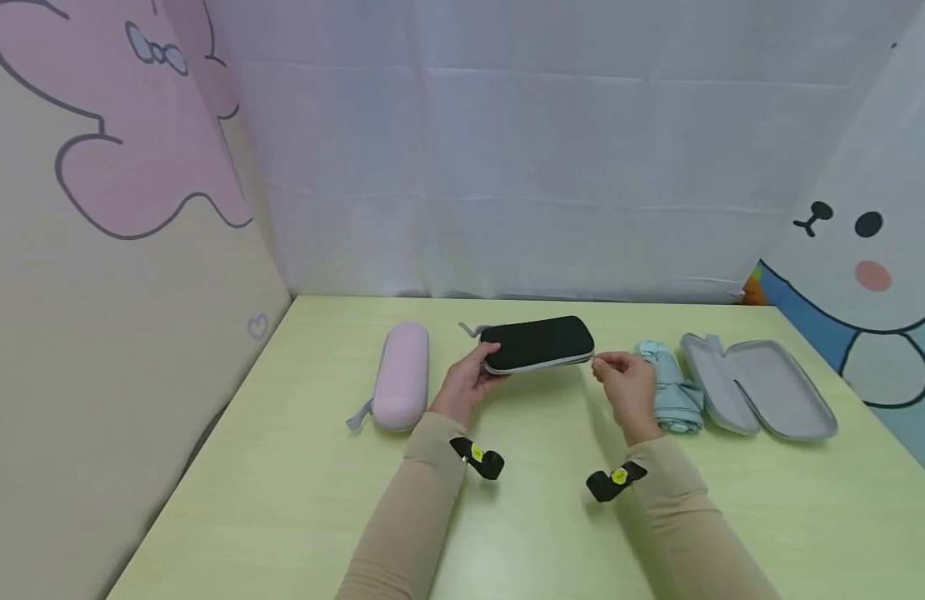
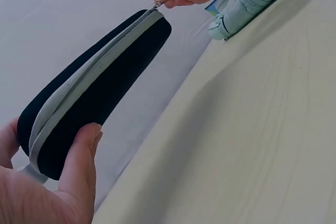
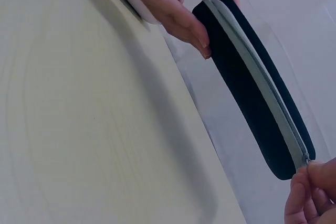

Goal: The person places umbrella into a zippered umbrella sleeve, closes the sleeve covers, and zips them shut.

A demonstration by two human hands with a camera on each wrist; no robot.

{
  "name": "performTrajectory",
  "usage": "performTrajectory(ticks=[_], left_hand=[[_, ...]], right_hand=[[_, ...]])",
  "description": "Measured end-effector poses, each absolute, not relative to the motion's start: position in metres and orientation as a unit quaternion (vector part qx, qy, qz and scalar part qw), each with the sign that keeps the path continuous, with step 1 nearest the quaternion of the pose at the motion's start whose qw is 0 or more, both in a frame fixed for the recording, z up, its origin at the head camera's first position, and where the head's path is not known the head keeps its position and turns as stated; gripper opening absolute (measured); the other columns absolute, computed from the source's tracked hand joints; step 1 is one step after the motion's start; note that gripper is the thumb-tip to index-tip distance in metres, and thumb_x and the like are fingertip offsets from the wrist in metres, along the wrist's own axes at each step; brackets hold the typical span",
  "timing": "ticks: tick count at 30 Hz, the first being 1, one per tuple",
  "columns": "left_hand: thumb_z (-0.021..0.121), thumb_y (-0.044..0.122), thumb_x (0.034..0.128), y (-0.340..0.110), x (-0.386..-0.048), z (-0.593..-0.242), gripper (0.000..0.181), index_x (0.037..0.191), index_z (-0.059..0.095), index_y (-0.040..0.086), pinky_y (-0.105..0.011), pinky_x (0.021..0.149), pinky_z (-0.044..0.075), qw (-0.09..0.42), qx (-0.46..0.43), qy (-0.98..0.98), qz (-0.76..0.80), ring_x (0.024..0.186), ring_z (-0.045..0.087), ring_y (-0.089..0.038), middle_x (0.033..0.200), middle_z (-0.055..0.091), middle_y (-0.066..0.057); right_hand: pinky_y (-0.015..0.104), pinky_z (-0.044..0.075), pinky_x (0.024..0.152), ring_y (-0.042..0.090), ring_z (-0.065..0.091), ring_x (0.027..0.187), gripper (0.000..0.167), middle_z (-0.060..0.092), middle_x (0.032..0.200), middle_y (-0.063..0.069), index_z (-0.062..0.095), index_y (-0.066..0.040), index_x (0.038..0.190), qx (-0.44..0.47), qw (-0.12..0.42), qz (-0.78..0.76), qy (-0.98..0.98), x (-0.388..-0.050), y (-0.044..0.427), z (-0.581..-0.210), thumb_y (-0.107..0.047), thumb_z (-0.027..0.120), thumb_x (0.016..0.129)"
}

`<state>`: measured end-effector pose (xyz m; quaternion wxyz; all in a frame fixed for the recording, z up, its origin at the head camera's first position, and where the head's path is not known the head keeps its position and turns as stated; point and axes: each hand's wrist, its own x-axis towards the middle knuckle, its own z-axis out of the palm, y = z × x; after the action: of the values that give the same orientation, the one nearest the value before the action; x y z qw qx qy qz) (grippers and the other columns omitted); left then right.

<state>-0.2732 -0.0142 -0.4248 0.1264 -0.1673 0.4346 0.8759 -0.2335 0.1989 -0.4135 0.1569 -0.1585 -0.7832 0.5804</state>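
Note:
A black zippered case (image 1: 539,342) with a grey zip band is held up above the table. My left hand (image 1: 466,387) grips its left end, thumb on one face and fingers on the other. At the opposite end my right hand (image 1: 629,392) pinches the zipper pull (image 3: 307,158) between thumb and fingertip. In the left wrist view the grey zip band (image 2: 79,85) runs along the case's long side, with a slit showing along part of it. What the case contains is hidden.
A closed pink case (image 1: 401,375) with a grey strap lies left of my hands. To the right are a folded light-green umbrella (image 1: 674,392) and an opened grey case (image 1: 781,387). A white curtain (image 1: 507,167) hangs behind the table (image 1: 282,500).

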Motion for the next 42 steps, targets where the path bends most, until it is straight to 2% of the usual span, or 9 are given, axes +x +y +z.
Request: performTrajectory(ticks=[6, 11, 16, 19, 21, 28, 33, 37, 42], left_hand=[[0.065, 0.005, 0.0833, -0.009, -0.271, -0.427, 0.040, 0.120, 0.055, -0.007, -0.036, 0.079, 0.051, 0.094, -0.184, 0.420, 0.883, 0.083, 0.063, -0.019, 0.111, 0.061, -0.022], [0.065, 0.005, 0.0825, -0.006, -0.268, -0.428, 0.041, 0.121, 0.055, -0.006, -0.037, 0.081, 0.050, 0.093, -0.190, 0.395, 0.894, 0.082, 0.062, -0.019, 0.102, 0.064, -0.018], [0.062, 0.004, 0.0825, -0.008, -0.266, -0.427, 0.044, 0.124, 0.051, -0.004, -0.040, 0.082, 0.050, 0.150, -0.153, 0.420, 0.882, 0.085, 0.061, -0.022, 0.100, 0.061, -0.016], [0.061, 0.006, 0.0823, -0.010, -0.265, -0.426, 0.044, 0.124, 0.050, -0.004, -0.037, 0.076, 0.052, 0.189, -0.125, 0.468, 0.854, 0.083, 0.062, -0.022, 0.098, 0.060, -0.015], [0.062, 0.008, 0.0823, -0.011, -0.265, -0.425, 0.044, 0.124, 0.051, -0.004, -0.034, 0.073, 0.053, 0.195, -0.122, 0.484, 0.845, 0.081, 0.062, -0.021, 0.098, 0.059, -0.014], [0.063, 0.003, 0.0812, -0.006, -0.263, -0.427, 0.046, 0.125, 0.051, -0.006, -0.039, 0.078, 0.051, 0.144, -0.169, 0.434, 0.873, 0.086, 0.059, -0.026, 0.109, 0.055, -0.020], [0.064, 0.001, 0.0792, -0.002, -0.264, -0.429, 0.047, 0.124, 0.052, -0.004, -0.040, 0.082, 0.050, 0.135, -0.179, 0.406, 0.886, 0.088, 0.059, -0.026, 0.110, 0.055, -0.018], [0.064, 0.000, 0.0786, 0.000, -0.265, -0.428, 0.047, 0.124, 0.053, -0.004, -0.042, 0.084, 0.048, 0.134, -0.180, 0.392, 0.892, 0.089, 0.059, -0.027, 0.109, 0.055, -0.018], [0.064, -0.001, 0.0784, 0.001, -0.264, -0.428, 0.046, 0.123, 0.053, -0.004, -0.043, 0.085, 0.048, 0.130, -0.185, 0.385, 0.895, 0.089, 0.059, -0.027, 0.108, 0.055, -0.017]], right_hand=[[0.016, 0.049, 0.060, 0.000, 0.057, 0.059, 0.016, 0.064, 0.074, 0.004, 0.064, 0.011, 0.097, -0.165, 0.161, 0.607, -0.760, -0.232, 0.191, -0.416, 0.000, 0.062, 0.087], [0.020, 0.052, 0.063, 0.001, 0.058, 0.059, 0.018, 0.061, 0.068, -0.002, 0.061, 0.015, 0.099, -0.167, 0.168, 0.659, -0.714, -0.232, 0.188, -0.416, 0.003, 0.062, 0.085], [0.020, 0.052, 0.062, 0.005, 0.060, 0.061, 0.015, 0.061, 0.065, -0.004, 0.059, 0.016, 0.098, -0.174, 0.162, 0.736, -0.634, -0.236, 0.195, -0.412, 0.006, 0.061, 0.086], [0.019, 0.051, 0.060, 0.007, 0.061, 0.061, 0.009, 0.061, 0.065, -0.002, 0.061, 0.011, 0.094, -0.188, 0.147, 0.749, -0.618, -0.238, 0.200, -0.410, 0.006, 0.060, 0.086], [0.019, 0.051, 0.059, 0.007, 0.061, 0.061, 0.009, 0.061, 0.064, -0.001, 0.061, 0.011, 0.093, -0.196, 0.130, 0.750, -0.619, -0.238, 0.202, -0.410, 0.006, 0.061, 0.086], [0.021, 0.052, 0.059, 0.007, 0.060, 0.058, 0.011, 0.061, 0.062, 0.000, 0.062, 0.013, 0.094, -0.209, 0.109, 0.734, -0.637, -0.236, 0.195, -0.412, 0.007, 0.061, 0.085], [0.025, 0.053, 0.065, 0.006, 0.060, 0.057, 0.023, 0.060, 0.063, -0.002, 0.058, 0.018, 0.105, -0.210, 0.125, 0.728, -0.641, -0.235, 0.187, -0.412, 0.006, 0.061, 0.085], [0.028, 0.053, 0.070, 0.006, 0.060, 0.060, 0.025, 0.060, 0.065, -0.003, 0.058, 0.016, 0.107, -0.217, 0.127, 0.727, -0.638, -0.236, 0.186, -0.410, 0.005, 0.062, 0.085], [0.023, 0.053, 0.064, 0.006, 0.060, 0.058, 0.020, 0.060, 0.063, -0.003, 0.060, 0.017, 0.101, -0.202, 0.144, 0.717, -0.651, -0.234, 0.179, -0.412, 0.006, 0.063, 0.084]])
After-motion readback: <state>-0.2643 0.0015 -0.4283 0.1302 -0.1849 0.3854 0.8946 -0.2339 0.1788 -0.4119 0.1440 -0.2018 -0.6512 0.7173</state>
